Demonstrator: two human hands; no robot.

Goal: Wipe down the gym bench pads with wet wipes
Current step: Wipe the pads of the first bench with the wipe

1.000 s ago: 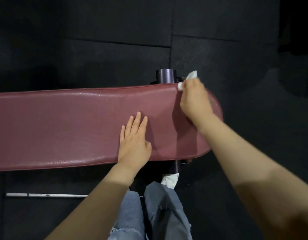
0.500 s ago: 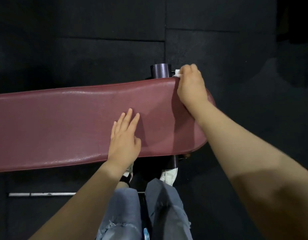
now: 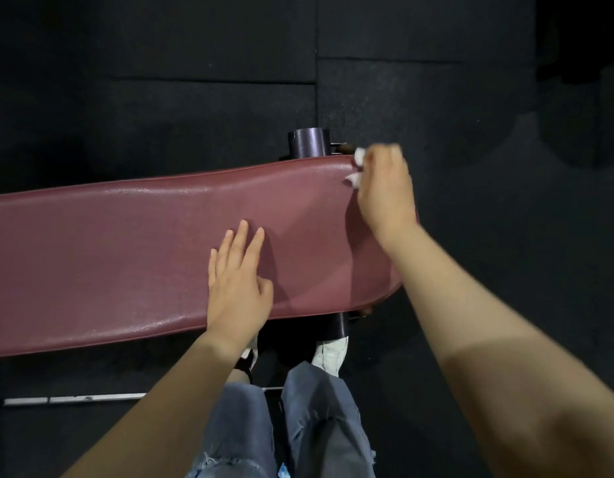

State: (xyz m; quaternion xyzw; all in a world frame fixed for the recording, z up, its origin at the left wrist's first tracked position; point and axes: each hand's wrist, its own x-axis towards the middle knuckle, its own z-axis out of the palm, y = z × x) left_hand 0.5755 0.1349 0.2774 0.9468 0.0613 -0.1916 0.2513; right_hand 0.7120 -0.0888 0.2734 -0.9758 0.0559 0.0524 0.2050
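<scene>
Running left-right, bench pad (image 3: 126, 257) rounded end points right.

Below me I see black rubber floor tiles (image 3: 160, 98) filling most of the frame, seams crossing the upper middle. A dark cylindrical post (image 3: 309, 143) stands at upper centre. A pale metal bar (image 3: 74, 399) lies at lower left. Blue jeans (image 3: 298, 426) and a white shoe (image 3: 331, 353) show at bottom centre.

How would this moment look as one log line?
right hand: grips wet wipe at pad's far edge | left hand: flat on bench pad
</scene>
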